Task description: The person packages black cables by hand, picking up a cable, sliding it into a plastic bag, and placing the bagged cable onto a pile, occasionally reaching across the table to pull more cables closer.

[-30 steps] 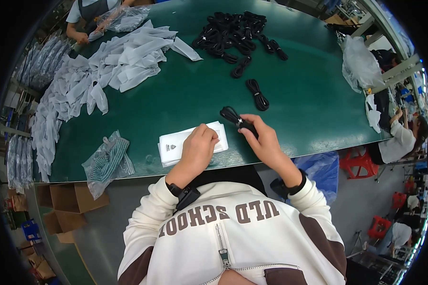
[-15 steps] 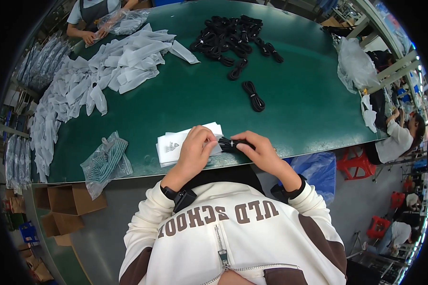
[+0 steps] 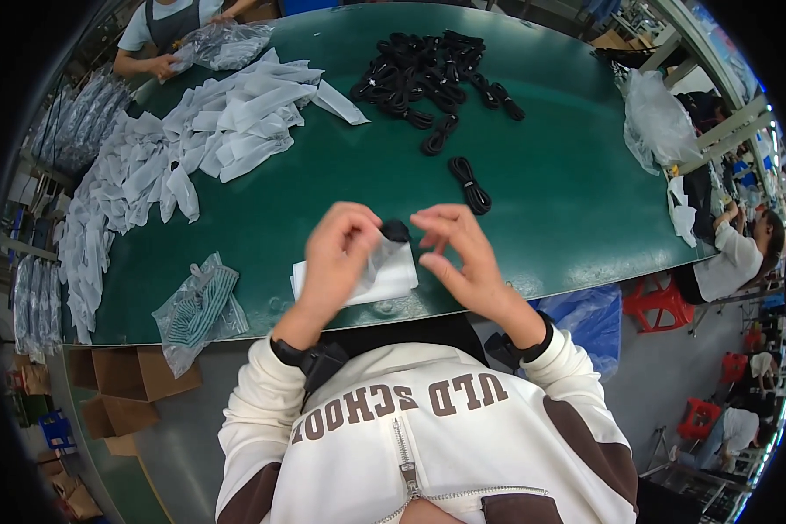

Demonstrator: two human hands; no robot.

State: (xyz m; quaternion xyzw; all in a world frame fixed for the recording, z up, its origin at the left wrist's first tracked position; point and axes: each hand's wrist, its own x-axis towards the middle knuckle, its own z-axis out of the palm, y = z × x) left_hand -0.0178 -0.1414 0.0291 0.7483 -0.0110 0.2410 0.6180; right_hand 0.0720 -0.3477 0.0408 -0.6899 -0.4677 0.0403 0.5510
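My left hand (image 3: 334, 258) is raised over the near edge of the table, its fingers closed on a translucent plastic bag (image 3: 377, 265). A dark end of a black cable bundle (image 3: 396, 230) shows at the top of this bag, beside my left fingertips; the rest of it is hidden. Just to the right, my right hand (image 3: 465, 262) hovers with fingers spread, apart from the bundle and holding nothing. Beneath the hands lies a stack of white printed papers (image 3: 400, 278). Beyond my right hand a single tied black cable (image 3: 470, 185) lies on the table.
A heap of tied black cables (image 3: 415, 74) sits at the far side of the green table (image 3: 550, 210). Many translucent bags (image 3: 227, 113) spread along the left. A bagged teal striped item (image 3: 203, 306) overhangs the front edge. Another person (image 3: 170, 35) handles bags at far left.
The black cable bundle has left my right hand and now shows at the bag by my left hand. Both hands have lifted slightly; my right fingers have spread apart.
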